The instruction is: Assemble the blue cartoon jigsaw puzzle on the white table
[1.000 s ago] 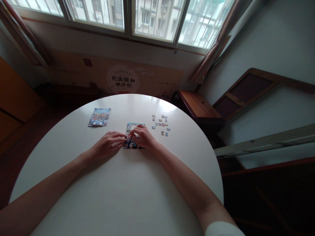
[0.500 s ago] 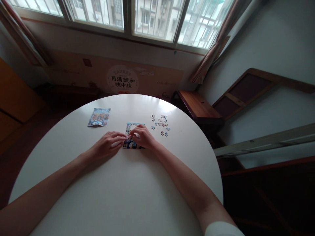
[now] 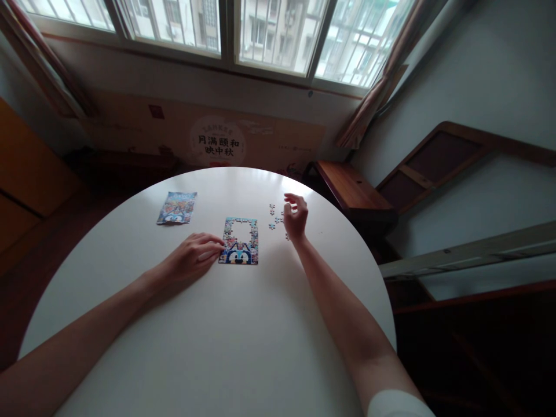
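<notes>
A partly assembled jigsaw puzzle (image 3: 238,255) lies on the white table, with a dog-like blue face along its near side and a gap in its upper middle where white shows. My left hand (image 3: 197,253) rests beside it, fingers stretched out and their tips touching its left edge. Over the loose puzzle pieces (image 3: 271,226) to the right hovers my right hand (image 3: 296,215), its fingers bent and apart, with nothing visible in them. That hand hides several of the pieces.
A colourful printed packet (image 3: 177,208) lies on the round white table (image 3: 208,341) at the far left. Beyond the table's right rim stands a wooden bench (image 3: 347,185). Windows and a poster (image 3: 217,142) are behind the table.
My right hand has left the puzzle and moved right and away, over the loose pieces. The puzzle's gap now shows. My left hand stays at the puzzle's left edge.
</notes>
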{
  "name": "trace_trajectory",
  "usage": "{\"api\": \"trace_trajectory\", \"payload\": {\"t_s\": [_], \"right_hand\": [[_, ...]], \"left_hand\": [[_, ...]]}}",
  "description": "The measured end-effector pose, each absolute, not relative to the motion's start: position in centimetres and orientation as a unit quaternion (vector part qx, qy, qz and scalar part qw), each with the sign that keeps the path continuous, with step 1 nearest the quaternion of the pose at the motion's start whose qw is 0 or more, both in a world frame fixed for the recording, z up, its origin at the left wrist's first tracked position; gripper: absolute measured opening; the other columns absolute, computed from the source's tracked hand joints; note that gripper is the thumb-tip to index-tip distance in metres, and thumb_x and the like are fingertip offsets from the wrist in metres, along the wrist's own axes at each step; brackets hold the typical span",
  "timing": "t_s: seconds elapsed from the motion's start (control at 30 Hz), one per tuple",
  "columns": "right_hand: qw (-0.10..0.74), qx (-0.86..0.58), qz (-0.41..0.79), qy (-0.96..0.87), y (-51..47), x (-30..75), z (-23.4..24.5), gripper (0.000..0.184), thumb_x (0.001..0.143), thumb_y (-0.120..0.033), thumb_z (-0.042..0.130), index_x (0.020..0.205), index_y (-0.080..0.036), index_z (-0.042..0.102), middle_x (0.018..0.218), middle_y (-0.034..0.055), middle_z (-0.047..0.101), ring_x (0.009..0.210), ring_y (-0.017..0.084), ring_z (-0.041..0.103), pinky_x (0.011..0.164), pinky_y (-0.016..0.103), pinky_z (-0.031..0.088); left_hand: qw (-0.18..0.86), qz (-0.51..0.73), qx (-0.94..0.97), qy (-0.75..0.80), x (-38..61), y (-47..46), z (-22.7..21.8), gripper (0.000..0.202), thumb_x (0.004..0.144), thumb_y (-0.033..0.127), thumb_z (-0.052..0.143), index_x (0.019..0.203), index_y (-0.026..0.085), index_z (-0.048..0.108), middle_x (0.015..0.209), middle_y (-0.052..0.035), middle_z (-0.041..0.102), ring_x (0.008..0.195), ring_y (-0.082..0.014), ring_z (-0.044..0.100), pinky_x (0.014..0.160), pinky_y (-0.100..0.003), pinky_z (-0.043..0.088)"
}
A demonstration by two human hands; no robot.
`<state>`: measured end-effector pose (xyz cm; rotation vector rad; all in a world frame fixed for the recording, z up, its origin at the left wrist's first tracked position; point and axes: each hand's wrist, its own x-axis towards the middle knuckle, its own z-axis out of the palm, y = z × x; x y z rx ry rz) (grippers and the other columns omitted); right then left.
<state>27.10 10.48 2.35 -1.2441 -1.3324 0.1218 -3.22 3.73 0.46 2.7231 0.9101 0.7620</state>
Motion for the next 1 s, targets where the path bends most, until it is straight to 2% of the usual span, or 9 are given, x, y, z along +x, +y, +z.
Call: {"api": "trace_trajectory", "payload": {"t_s": [0.2,0.47,0.73,0.83,0.93,1.0], "right_hand": [[0.602,-0.622,-0.046,-0.499,11.5,34.7,1.7,0.031,0.075,-0.017,0.04,0.092,-0.017,0.066,0.088,0.0065,0.066,0.089,0.021,0.056,0.079,0.035,0.043],[0.607,-0.671,0.039,-0.424,12.4,37.2,-0.9,0.034,0.073,-0.021,0.04,0.091,-0.012,0.067,0.093,0.0115,0.069,0.083,0.022,0.062,0.08,0.037,0.05],[0.564,-0.685,0.042,-0.46,12.4,37.0,-0.9,0.034,0.072,-0.018,0.04,0.086,-0.012,0.07,0.091,0.0122,0.071,0.083,0.022,0.062,0.083,0.038,0.049],[0.522,-0.67,0.037,-0.527,11.9,36.4,-0.7,0.044,0.072,-0.015,0.038,0.102,-0.011,0.07,0.094,0.0106,0.072,0.09,0.023,0.059,0.083,0.038,0.048],[0.451,-0.649,0.039,-0.611,11.3,35.3,-0.5,0.058,0.073,-0.012,0.038,0.128,-0.015,0.058,0.106,0.0066,0.072,0.105,0.025,0.052,0.09,0.041,0.044],[0.398,-0.643,0.052,-0.652,11.1,34.7,-0.4,0.064,0.074,-0.012,0.04,0.137,-0.02,0.049,0.116,0.0031,0.069,0.114,0.025,0.046,0.099,0.044,0.037]], "left_hand": [[0.09,0.252,0.912,0.31,-3.2,3.7,0.5,0.021,0.091,0.024,0.051,0.102,0.024,0.069,0.112,-0.0052,0.067,0.099,-0.0177,0.062,0.09,-0.033,0.045],[0.086,0.253,0.913,0.309,-3.2,3.7,0.5,0.021,0.091,0.023,0.051,0.103,0.025,0.069,0.112,-0.0048,0.068,0.099,-0.0179,0.062,0.09,-0.034,0.045],[0.078,0.25,0.915,0.306,-3.3,3.8,0.4,0.021,0.091,0.022,0.052,0.103,0.025,0.068,0.112,-0.0043,0.067,0.099,-0.0178,0.062,0.089,-0.033,0.044],[0.076,0.244,0.918,0.305,-3.3,3.8,0.4,0.021,0.091,0.022,0.051,0.103,0.025,0.068,0.112,-0.0045,0.067,0.099,-0.0178,0.062,0.089,-0.034,0.044],[0.078,0.242,0.917,0.306,-3.2,3.8,0.5,0.021,0.092,0.023,0.05,0.104,0.025,0.068,0.112,-0.0047,0.067,0.099,-0.018,0.062,0.089,-0.034,0.044],[0.082,0.245,0.916,0.308,-3.2,3.7,0.5,0.022,0.092,0.023,0.051,0.104,0.025,0.068,0.112,-0.0048,0.067,0.1,-0.0181,0.062,0.089,-0.034,0.045]]}}
